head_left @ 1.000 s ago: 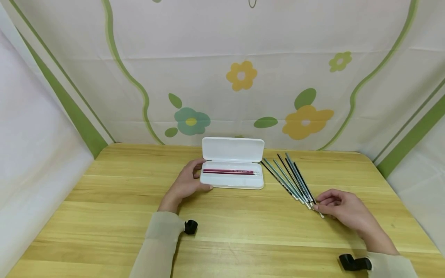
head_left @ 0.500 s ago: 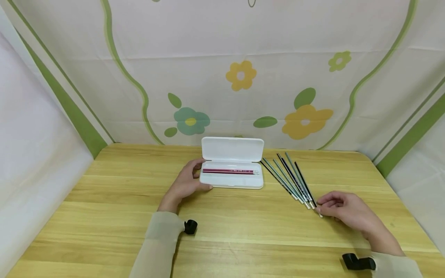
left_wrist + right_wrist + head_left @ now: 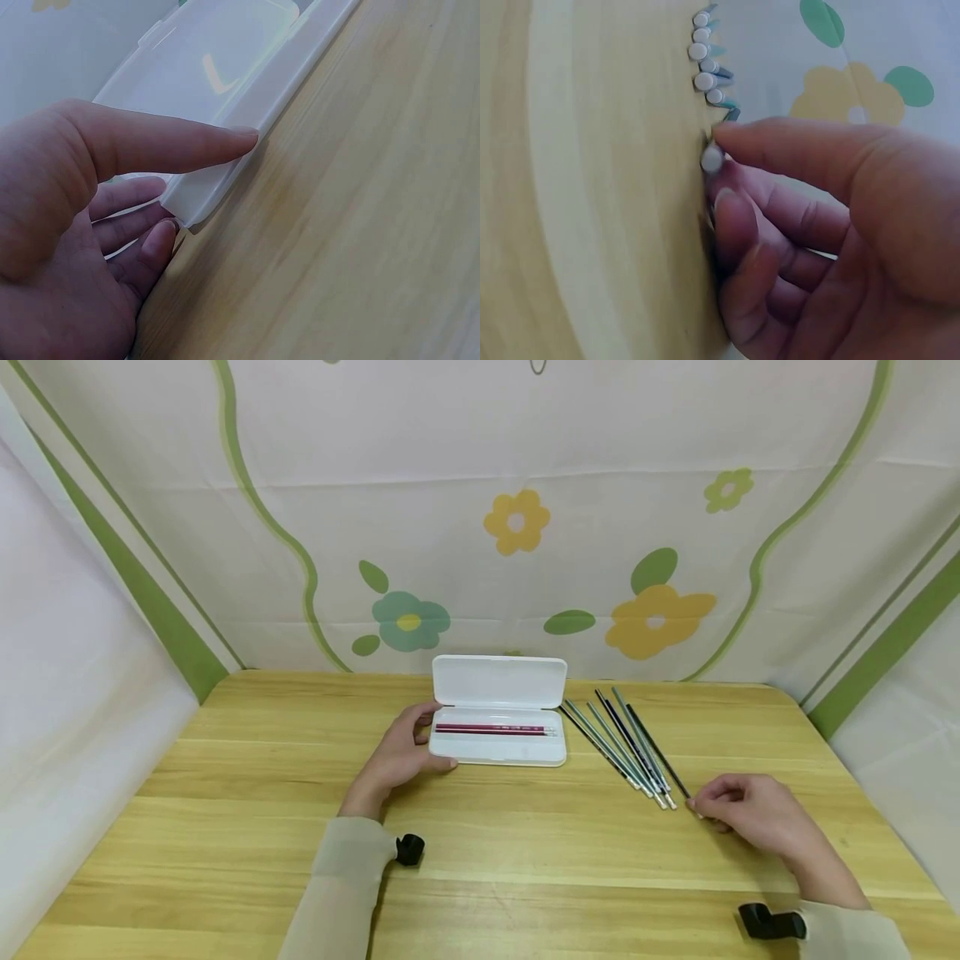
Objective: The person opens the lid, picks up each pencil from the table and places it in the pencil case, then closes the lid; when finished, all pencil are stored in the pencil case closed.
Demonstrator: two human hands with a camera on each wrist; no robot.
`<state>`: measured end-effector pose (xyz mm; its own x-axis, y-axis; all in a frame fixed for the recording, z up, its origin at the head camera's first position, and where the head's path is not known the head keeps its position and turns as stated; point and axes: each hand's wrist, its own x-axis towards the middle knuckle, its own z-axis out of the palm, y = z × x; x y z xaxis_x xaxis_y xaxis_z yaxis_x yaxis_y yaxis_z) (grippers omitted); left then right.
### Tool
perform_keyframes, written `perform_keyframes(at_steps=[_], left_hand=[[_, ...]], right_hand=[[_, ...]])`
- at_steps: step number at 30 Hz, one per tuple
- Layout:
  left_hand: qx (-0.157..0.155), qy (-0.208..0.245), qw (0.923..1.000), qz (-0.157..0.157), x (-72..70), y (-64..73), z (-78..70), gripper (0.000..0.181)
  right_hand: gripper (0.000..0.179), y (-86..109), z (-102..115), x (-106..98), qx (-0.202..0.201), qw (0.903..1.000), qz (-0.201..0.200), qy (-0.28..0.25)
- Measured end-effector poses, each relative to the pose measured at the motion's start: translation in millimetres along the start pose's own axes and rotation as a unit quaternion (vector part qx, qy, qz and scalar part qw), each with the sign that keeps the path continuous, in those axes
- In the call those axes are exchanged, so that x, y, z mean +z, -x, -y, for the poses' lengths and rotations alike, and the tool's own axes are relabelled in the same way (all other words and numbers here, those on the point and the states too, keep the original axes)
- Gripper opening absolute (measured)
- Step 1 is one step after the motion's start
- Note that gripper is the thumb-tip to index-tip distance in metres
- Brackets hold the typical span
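Note:
A white pencil case point(image 3: 487, 748) lies with its lid raised near the back of the table, two dark red pencils point(image 3: 491, 729) inside. My left hand point(image 3: 396, 757) holds the case at its left end; in the left wrist view the thumb point(image 3: 187, 146) lies along the front edge and the other fingers bend at the end wall. On the right, my right hand point(image 3: 757, 814) pinches a black pencil point(image 3: 667, 764) near its white-tipped end, between thumb and fingers. Beside it several teal and black pencils point(image 3: 618, 744) lie fanned out, white ends toward me.
The wooden table point(image 3: 525, 852) runs back to a white flowered cloth point(image 3: 450, 527), which stands close behind the case. Cloth also hangs at both sides. A black mount point(image 3: 771, 922) sits at the right sleeve, another black mount point(image 3: 409, 850) at the left.
The black pencil in my right hand has shifted slightly away from the others, its white end now mostly covered by the fingers. The left hand and the case stay put.

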<state>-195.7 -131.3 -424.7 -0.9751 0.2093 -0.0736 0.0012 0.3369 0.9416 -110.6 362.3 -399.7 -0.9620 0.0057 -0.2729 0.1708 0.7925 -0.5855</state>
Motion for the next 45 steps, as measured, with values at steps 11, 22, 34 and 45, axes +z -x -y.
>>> perform_keyframes(at_steps=[11,22,34,45], left_hand=[[-0.001,-0.002,1.0,0.002,0.0,-0.9,1.8,0.095],[-0.002,-0.001,1.0,0.002,0.0,-1.7,1.2,0.094],[-0.005,0.0,1.0,0.003,-0.6,-1.6,0.6,0.093],[-0.007,-0.002,1.0,0.0,0.0,-1.3,-0.7,0.093]], right_hand=[[0.043,0.1,-6,-3,0.008,0.9984,-0.038,0.04],[0.038,-1.6,-7,-3,-0.009,0.9964,-0.054,0.065],[0.04,0.6,-8,-2,0.005,0.9986,-0.052,0.008],[0.045,-0.6,-14,-3,0.012,0.9927,-0.071,-0.096]])
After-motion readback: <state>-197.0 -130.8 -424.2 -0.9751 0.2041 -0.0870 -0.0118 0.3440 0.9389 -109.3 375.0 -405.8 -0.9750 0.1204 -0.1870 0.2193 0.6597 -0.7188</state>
